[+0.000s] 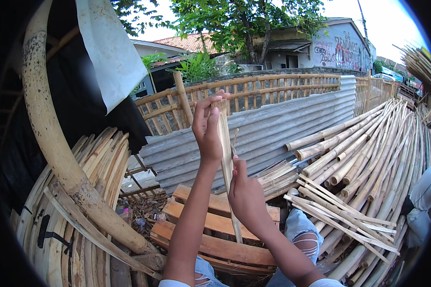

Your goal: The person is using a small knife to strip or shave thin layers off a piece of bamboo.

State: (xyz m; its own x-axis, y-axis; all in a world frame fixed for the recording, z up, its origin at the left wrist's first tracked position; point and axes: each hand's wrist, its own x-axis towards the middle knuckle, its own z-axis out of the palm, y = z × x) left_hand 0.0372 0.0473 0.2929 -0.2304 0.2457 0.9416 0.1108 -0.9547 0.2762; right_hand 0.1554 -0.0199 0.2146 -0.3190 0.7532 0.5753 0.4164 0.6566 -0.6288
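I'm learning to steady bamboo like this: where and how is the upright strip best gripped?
Probably near the top of the strip, coming from the left, with thumb and fingers across its narrow width. It stands tall and nearly upright, its lower end down by the slatted wooden stand, and the right hand occupies its right side lower down.

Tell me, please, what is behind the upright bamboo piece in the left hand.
Behind the bamboo piece show a bamboo fence, a grey corrugated sheet and, lower, orange wooden slats. Whatever lies directly behind it is covered.
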